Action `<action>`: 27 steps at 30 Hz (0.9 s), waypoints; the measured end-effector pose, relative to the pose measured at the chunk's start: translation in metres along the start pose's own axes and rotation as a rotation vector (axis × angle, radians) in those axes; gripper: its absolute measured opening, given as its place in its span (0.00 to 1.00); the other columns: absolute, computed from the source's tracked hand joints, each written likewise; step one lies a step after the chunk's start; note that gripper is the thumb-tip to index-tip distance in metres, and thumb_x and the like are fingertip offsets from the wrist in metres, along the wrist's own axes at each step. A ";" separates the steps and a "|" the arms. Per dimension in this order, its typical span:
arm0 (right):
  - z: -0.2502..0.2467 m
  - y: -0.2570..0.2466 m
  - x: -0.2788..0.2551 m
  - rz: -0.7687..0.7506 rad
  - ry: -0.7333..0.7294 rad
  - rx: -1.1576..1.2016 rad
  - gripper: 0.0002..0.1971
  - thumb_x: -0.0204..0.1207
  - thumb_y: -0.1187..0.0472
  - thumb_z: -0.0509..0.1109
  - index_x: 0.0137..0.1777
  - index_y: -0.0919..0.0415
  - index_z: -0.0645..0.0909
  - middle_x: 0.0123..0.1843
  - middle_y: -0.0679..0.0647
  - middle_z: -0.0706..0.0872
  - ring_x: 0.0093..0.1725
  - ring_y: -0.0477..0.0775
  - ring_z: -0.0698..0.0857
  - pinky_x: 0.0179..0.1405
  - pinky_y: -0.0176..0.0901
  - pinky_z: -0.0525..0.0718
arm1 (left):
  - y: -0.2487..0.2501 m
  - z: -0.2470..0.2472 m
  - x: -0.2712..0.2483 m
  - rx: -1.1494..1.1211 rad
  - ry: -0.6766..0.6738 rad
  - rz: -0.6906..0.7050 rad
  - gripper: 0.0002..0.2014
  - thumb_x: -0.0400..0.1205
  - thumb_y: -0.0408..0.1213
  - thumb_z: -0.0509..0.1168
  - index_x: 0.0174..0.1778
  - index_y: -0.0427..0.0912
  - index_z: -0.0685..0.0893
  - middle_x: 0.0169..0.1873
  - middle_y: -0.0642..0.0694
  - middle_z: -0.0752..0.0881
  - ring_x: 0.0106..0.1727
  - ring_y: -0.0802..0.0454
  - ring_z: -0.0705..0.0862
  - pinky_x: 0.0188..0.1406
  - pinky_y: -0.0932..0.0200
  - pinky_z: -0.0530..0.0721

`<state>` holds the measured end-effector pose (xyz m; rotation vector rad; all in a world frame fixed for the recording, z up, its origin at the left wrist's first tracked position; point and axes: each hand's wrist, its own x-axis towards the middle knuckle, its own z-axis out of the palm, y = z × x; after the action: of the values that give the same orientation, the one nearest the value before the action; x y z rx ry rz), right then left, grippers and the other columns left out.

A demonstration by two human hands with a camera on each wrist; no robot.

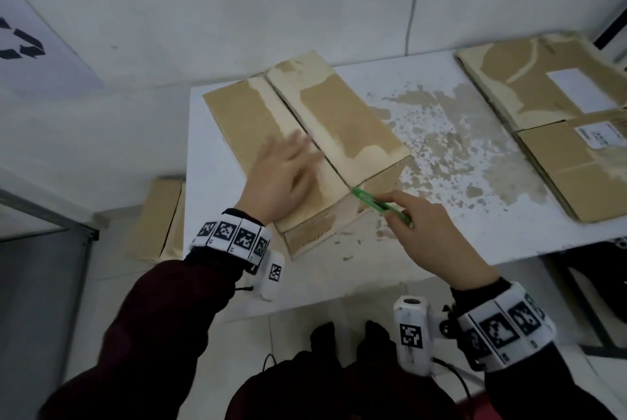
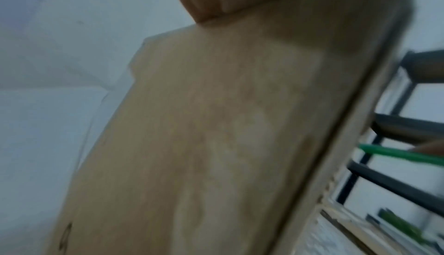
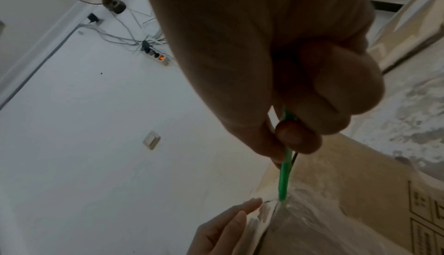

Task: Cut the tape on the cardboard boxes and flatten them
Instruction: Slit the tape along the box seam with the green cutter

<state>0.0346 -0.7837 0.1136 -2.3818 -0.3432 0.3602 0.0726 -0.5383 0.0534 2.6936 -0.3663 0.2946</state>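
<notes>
A brown cardboard box point(image 1: 339, 121) lies on the white table point(image 1: 390, 270), with a taped seam along the middle of its top. My left hand point(image 1: 285, 178) rests flat on the top left flap, fingers straight. My right hand point(image 1: 431, 236) grips a green box cutter point(image 1: 376, 204); its tip touches the near end of the seam at the box's top edge. In the right wrist view the green box cutter point(image 3: 284, 179) meets the tape on the box point(image 3: 348, 192), and my left hand's fingers point(image 3: 230, 219) lie beside it. The left wrist view shows the box's flap point(image 2: 204, 135), blurred.
Flattened cardboard boxes point(image 1: 556, 121) with white labels lie at the table's right end. Another box point(image 1: 156, 219) stands on the floor left of the table. The tabletop around the box is flaked and patchy. A power strip point(image 3: 158, 57) with cables lies on the floor.
</notes>
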 end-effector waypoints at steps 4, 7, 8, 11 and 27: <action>0.003 0.005 0.002 0.008 0.020 0.042 0.13 0.85 0.61 0.58 0.63 0.52 0.80 0.25 0.50 0.71 0.20 0.43 0.70 0.20 0.33 0.67 | 0.004 0.002 -0.003 -0.027 -0.098 0.211 0.21 0.86 0.46 0.52 0.69 0.44 0.81 0.72 0.39 0.78 0.77 0.44 0.72 0.75 0.46 0.66; 0.004 0.008 0.004 0.035 0.015 0.099 0.12 0.85 0.59 0.58 0.61 0.50 0.81 0.26 0.49 0.72 0.20 0.43 0.69 0.20 0.31 0.67 | 0.002 -0.003 0.004 -0.015 -0.102 0.291 0.20 0.86 0.45 0.53 0.65 0.41 0.83 0.66 0.37 0.81 0.71 0.42 0.76 0.71 0.49 0.70; 0.004 0.010 0.006 0.053 0.009 0.137 0.11 0.85 0.58 0.59 0.59 0.49 0.81 0.26 0.50 0.72 0.19 0.44 0.68 0.20 0.31 0.67 | 0.003 -0.004 0.007 -0.022 -0.102 0.311 0.18 0.86 0.44 0.54 0.62 0.40 0.83 0.63 0.38 0.81 0.66 0.42 0.78 0.66 0.50 0.73; 0.005 0.017 0.010 0.100 -0.020 0.246 0.11 0.84 0.57 0.60 0.59 0.47 0.83 0.26 0.53 0.71 0.18 0.44 0.64 0.19 0.31 0.63 | 0.007 -0.001 0.015 -0.006 -0.124 0.272 0.15 0.86 0.47 0.54 0.58 0.43 0.80 0.58 0.43 0.77 0.60 0.46 0.74 0.60 0.48 0.72; 0.004 0.020 0.008 0.055 -0.042 0.261 0.10 0.82 0.57 0.63 0.57 0.49 0.84 0.27 0.48 0.75 0.19 0.39 0.71 0.19 0.26 0.65 | 0.017 0.002 0.029 -0.153 0.069 0.186 0.12 0.86 0.41 0.51 0.46 0.40 0.77 0.45 0.48 0.75 0.51 0.49 0.74 0.68 0.51 0.61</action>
<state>0.0435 -0.7927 0.0958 -2.1338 -0.2342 0.4527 0.0953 -0.5599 0.0653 2.4965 -0.5955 0.3948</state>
